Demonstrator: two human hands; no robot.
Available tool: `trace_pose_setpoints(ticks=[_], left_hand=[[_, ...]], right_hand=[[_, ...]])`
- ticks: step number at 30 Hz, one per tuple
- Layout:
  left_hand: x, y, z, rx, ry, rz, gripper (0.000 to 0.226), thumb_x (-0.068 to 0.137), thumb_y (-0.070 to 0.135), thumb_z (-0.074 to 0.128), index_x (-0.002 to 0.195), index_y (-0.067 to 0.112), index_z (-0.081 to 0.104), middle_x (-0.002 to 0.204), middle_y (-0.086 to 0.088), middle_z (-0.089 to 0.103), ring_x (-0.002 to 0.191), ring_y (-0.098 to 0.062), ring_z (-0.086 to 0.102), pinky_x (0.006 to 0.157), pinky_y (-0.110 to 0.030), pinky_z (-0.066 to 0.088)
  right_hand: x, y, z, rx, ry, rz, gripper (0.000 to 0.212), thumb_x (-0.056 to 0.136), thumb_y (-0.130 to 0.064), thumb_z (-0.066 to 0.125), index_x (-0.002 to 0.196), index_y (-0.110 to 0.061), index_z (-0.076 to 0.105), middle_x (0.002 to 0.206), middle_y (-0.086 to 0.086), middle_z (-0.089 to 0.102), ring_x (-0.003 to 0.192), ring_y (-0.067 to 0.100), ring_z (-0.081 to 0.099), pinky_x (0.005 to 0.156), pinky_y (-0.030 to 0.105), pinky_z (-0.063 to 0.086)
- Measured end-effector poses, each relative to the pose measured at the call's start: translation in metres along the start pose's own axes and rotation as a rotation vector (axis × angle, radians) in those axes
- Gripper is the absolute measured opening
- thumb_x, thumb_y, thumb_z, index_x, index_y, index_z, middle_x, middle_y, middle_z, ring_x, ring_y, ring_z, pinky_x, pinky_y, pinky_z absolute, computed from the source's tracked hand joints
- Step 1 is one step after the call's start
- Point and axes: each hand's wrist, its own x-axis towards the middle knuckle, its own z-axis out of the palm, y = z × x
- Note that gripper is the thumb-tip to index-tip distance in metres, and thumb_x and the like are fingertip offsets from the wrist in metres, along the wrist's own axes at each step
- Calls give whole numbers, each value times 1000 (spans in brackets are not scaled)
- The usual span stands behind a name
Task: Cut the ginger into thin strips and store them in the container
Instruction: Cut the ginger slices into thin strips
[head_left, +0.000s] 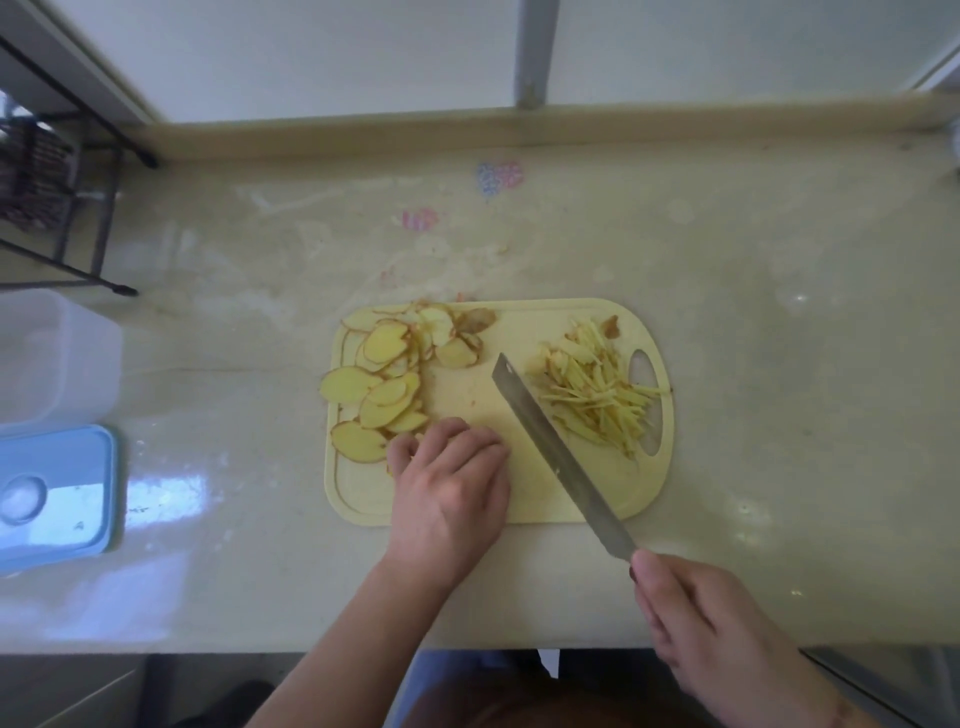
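The work stands midway through the cutting: on the pale yellow plastic cutting board (519, 499) near the bench's front edge, a heap of thin ginger strips (597, 400) lies by the board's right end while a spread of oval ginger slices (384, 384) waits uncut along its left end. The left hand (452, 478) rests curled at the slices' near edge, whether pinching one I cannot tell, and the right hand (711, 623) has its grip closed round the handle of the long steel knife (556, 452), blade slanting across the board between the piles. Next, I judge, some slices should be gathered flat under the blade and cut; the clear plastic container (52, 358) and its blue lid (57, 499) wait at the bench's left edge.
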Motion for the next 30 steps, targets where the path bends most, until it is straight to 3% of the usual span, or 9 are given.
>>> trace_pose_setpoints(ticks=[6, 9, 12, 15, 17, 19, 22, 24, 30], left_hand=[[2, 0, 0, 25, -30, -51, 13, 82, 16, 64, 82, 18, 76, 94, 10, 73, 95, -19, 65, 80, -42, 33], [4, 2, -2, -34, 6, -144, 16, 82, 18, 60, 81, 16, 76, 92, 7, 72, 95, -19, 64, 83, -38, 35], [16, 7, -11, -178, 164, -242, 18, 81, 13, 57, 83, 11, 75, 95, 1, 69, 94, -21, 62, 89, -30, 39], [41, 26, -11, -188, 133, -71, 14, 81, 17, 64, 90, 10, 73, 99, -2, 68, 98, -24, 61, 89, -35, 42], [58, 41, 0, -106, -94, 131, 29, 82, 32, 67, 106, 15, 72, 113, 1, 67, 111, -27, 58, 92, -42, 41], [71, 52, 14, 37, -351, 256, 52, 81, 48, 63, 126, 22, 63, 131, 3, 60, 126, -29, 49, 100, -47, 33], [80, 58, 32, 173, -571, 264, 69, 85, 59, 57, 143, 24, 50, 147, 3, 49, 138, -30, 34, 109, -51, 18], [81, 56, 39, 196, -581, 281, 64, 88, 57, 55, 142, 24, 53, 144, 2, 52, 136, -30, 37, 108, -54, 22], [79, 50, 44, 189, -340, 427, 36, 88, 44, 49, 106, 23, 73, 106, 6, 67, 113, -26, 50, 96, -48, 28]], right_hand=[[4, 2, -23, 37, -95, 55, 79, 71, -88, 36, 64, -10, 42, 49, -3, 39, 44, 9, 37, 48, 20, 32], [15, -8, -33, 71, -112, 57, 72, 83, -81, 34, 67, -12, 42, 49, -6, 34, 41, 8, 31, 42, 19, 29], [12, -19, -42, 271, -210, 119, 57, 87, -63, 38, 72, -8, 41, 52, -1, 25, 38, 10, 20, 38, 18, 18], [-1, -21, -58, 406, -186, 113, 66, 86, -76, 38, 67, -13, 45, 51, 4, 28, 38, 14, 22, 40, 19, 22], [-7, -20, -68, 451, -115, 122, 68, 75, -83, 43, 62, -16, 48, 49, 7, 30, 36, 13, 25, 38, 18, 27], [-9, -16, -76, 482, -63, 140, 73, 77, -85, 42, 63, -14, 48, 49, 9, 29, 34, 13, 26, 36, 18, 28], [-10, -12, -88, 469, -31, 135, 64, 83, -69, 37, 65, -8, 45, 49, 9, 30, 34, 14, 27, 36, 18, 28], [-12, -10, -94, 453, -27, 119, 61, 85, -64, 36, 66, -7, 45, 49, 10, 31, 34, 14, 28, 36, 19, 28], [-13, -5, -103, 442, -46, 130, 61, 81, -68, 39, 67, -9, 44, 49, 8, 31, 37, 14, 26, 39, 20, 28]])
